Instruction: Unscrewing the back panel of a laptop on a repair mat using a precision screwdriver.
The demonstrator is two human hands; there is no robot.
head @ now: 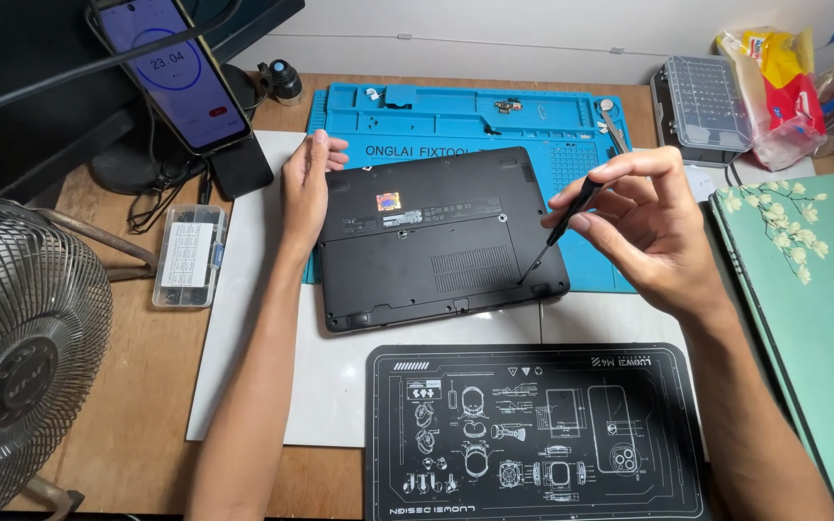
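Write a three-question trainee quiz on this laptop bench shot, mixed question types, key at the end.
1. True or false: the right hand holds a screwdriver with its tip down on the laptop.
2. Where does the left hand rest?
A. on the fan
B. on the laptop's left edge
C. on the black mat
3. Fill in: the laptop lies partly on a ____ repair mat.

Key:
1. True
2. B
3. Blue
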